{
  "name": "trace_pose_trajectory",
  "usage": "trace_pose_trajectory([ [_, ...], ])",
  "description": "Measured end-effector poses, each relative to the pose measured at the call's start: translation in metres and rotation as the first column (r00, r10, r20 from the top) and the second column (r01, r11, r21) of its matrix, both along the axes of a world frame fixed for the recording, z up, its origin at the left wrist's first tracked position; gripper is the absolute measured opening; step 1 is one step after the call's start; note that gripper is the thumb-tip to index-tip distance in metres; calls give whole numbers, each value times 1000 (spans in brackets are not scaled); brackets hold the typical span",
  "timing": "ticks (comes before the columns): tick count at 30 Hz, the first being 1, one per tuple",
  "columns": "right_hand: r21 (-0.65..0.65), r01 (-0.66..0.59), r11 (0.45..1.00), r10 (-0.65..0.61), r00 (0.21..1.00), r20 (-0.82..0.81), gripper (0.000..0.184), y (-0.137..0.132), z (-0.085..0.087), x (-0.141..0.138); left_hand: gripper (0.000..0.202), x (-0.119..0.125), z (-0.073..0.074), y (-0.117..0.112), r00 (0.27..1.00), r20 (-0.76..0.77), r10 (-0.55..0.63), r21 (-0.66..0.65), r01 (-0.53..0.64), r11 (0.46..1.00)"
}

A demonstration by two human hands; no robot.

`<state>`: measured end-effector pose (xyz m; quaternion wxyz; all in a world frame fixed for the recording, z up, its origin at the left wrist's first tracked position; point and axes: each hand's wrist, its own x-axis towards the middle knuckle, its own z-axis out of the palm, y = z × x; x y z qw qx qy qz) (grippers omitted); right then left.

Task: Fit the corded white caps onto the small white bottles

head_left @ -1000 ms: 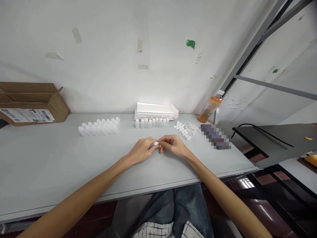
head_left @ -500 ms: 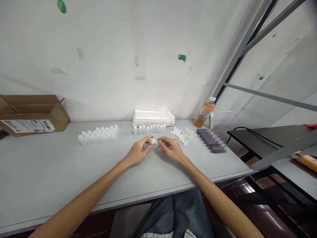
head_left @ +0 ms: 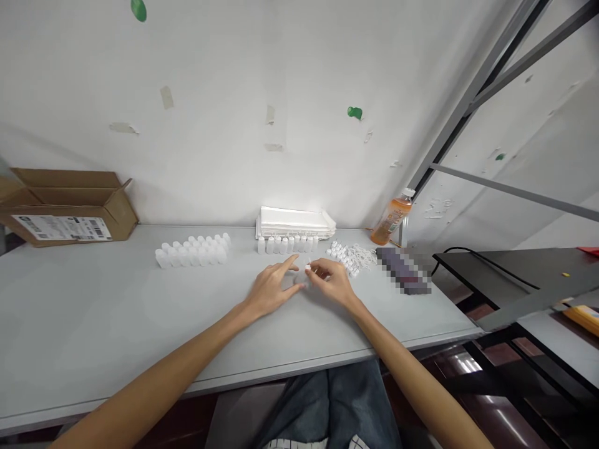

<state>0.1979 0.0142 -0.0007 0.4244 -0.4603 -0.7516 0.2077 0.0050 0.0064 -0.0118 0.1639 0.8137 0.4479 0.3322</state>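
Head view: the left hand (head_left: 271,288) spreads its thumb and fingers apart over the table (head_left: 93,324). Just beside it, the right hand (head_left: 331,280) pinches a white item (head_left: 307,267) (bottle or cap, too small to tell). Beyond are white bits (head_left: 337,251) and loops (head_left: 365,255) at right, a bottle cluster (head_left: 194,252) at left, then a bottle row (head_left: 284,246) before a white stack (head_left: 294,219).

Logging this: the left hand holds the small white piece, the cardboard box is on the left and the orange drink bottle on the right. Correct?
Not quite: the head view shows the small white piece in the right hand, not the left hand, which is open. The cardboard box is on the left and the orange drink bottle on the right.
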Motion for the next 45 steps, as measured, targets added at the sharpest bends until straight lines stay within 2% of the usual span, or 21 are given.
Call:
trace_pose_trajectory([
  [3, 132, 170, 977, -180, 981, 70, 21, 11, 2, 8, 48, -3, 1, 2, 999, 23, 29, 36, -30, 999],
  [5, 167, 275, 947, -296, 948, 113, 20, 20, 8, 12, 36, -5, 2, 4, 999, 22, 42, 47, -43, 998],
  [8, 203, 362, 910, -398, 900, 177, 18, 36, 17, 18, 25, -8, 2, 7, 998, 0, 60, 42, -60, 997],
  [11, 213, 465, 860, -496, 859, 128, 19, 52, 22, 25, 21, -9, 1, 8, 997, -25, 68, 46, -66, 997],
  [15, 141, 590, 795, -599, 800, 24, 23, 68, 19, 38, 21, -8, 0, 8, 997, -56, 47, 62, -43, 997],
  [17, 105, 590, 801, -595, 803, 29, 24, 73, 18, 45, 20, -7, -1, 8, 997, -74, 37, 57, -33, 998],
  [21, 61, 520, 852, -523, 849, 76, 22, 79, 18, 52, 20, -6, -2, 6, 995, -94, 17, 46, -13, 999],
  [29, 7, 442, 897, -437, 883, 173, 24, 86, 12, 46, 22, -6, -1, 5, 997, -79, 10, 58, -5, 998],
  [38, 146, 350, 925, -379, 871, 314, 21, 86, 3, 43, 20, -5, -1, 4, 996, -90, 10, 95, -2, 995],
  [41, 149, 348, 926, -378, 870, 317, 21, 86, 1, 42, 20, -11, 9, 7, 994, -113, 15, 168, 4, 986],
  [43, 148, 350, 925, -379, 869, 318, 21, 84, 1, 42, 21, -22, 22, 13, 991, -134, 12, 248, 21, 969],
  [45, 151, 347, 926, -378, 869, 320, 22, 83, 2, 42, 20, -41, 39, 21, 993, -89, 71, 318, -39, 947],
])
